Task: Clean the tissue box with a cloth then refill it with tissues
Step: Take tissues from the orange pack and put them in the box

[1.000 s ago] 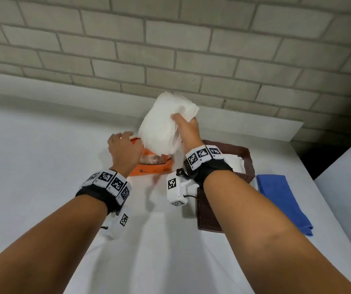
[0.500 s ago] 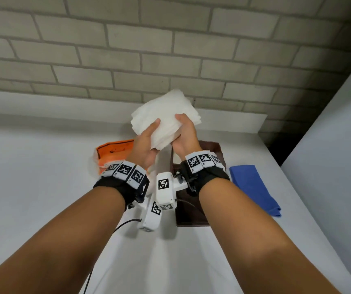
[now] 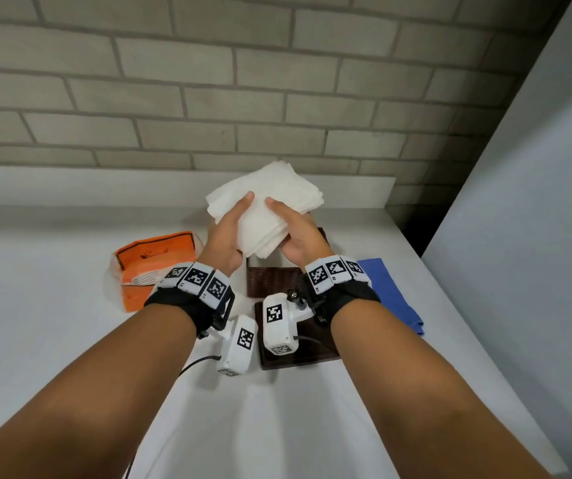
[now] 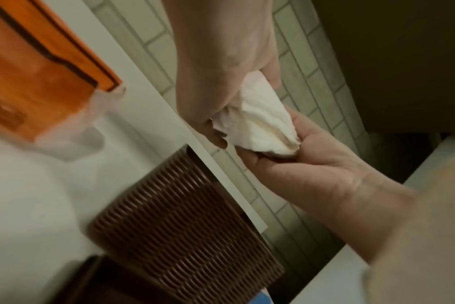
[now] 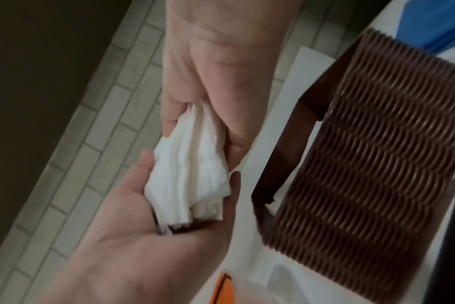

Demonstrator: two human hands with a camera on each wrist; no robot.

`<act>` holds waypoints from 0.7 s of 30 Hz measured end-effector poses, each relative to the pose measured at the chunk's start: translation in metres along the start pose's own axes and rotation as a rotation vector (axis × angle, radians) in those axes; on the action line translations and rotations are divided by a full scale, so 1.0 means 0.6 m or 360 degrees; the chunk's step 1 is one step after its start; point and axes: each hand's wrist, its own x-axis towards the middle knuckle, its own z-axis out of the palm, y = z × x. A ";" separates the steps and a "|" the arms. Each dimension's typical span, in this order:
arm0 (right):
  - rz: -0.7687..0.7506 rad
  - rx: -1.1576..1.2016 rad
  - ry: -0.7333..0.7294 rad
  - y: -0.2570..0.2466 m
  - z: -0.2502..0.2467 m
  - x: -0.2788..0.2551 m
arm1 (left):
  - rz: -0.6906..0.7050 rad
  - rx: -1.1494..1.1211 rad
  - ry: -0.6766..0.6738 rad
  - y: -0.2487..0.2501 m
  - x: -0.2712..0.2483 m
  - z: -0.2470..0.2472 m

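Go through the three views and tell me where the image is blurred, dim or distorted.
Head view: evenly lit and sharp, wide-angle bending of the brick courses, soft forearm shadows on the table. Left wrist view: dim, with a yellowish cast; the orange pack and brown box are smeared. Right wrist view: brighter, tissues fairly crisp, box slightly soft.

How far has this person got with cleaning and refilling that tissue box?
Wiping looks over: the blue cloth lies aside. The orange wrapper lies emptied. Left hand and right hand hold the tissue stack above the brown box. Left: putting it in and closing.
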 end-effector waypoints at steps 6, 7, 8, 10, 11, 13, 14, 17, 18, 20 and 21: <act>-0.0010 -0.0002 0.0137 -0.005 -0.010 -0.001 | 0.0043 -0.0021 0.0327 -0.012 0.019 0.006; 0.0000 -0.0069 0.0179 -0.006 -0.010 -0.003 | -0.0016 0.0042 0.0308 -0.014 0.020 0.009; -0.0003 -0.0138 0.0242 -0.009 -0.012 -0.002 | -0.0066 0.0101 0.0316 -0.016 0.021 0.012; -0.0074 -0.0262 0.0391 -0.017 -0.019 0.000 | -0.0138 0.0149 0.0363 -0.017 0.024 0.015; -0.0139 -0.0320 0.0456 -0.024 -0.022 0.002 | -0.0164 0.0150 0.0369 -0.017 0.028 0.016; -0.0284 -0.0446 0.0548 -0.039 -0.028 0.006 | -0.0189 0.0156 0.0387 -0.016 0.032 0.018; -0.0347 -0.0496 0.0578 -0.045 -0.028 0.008 | -0.0204 0.0157 0.0376 -0.016 0.033 0.020; -0.0359 -0.0393 0.0590 -0.052 -0.027 0.010 | -0.0329 0.0212 0.0208 -0.018 0.030 0.032; -0.0294 -0.0265 0.0577 -0.050 -0.028 0.012 | -0.0392 0.0189 0.0144 -0.017 0.026 0.039; -0.0107 -0.0003 0.0513 -0.043 -0.025 0.008 | -0.0500 0.0136 0.0046 -0.017 0.021 0.050; -0.0012 0.0053 0.0475 -0.038 -0.023 0.004 | -0.0529 0.0138 0.0006 -0.019 0.020 0.054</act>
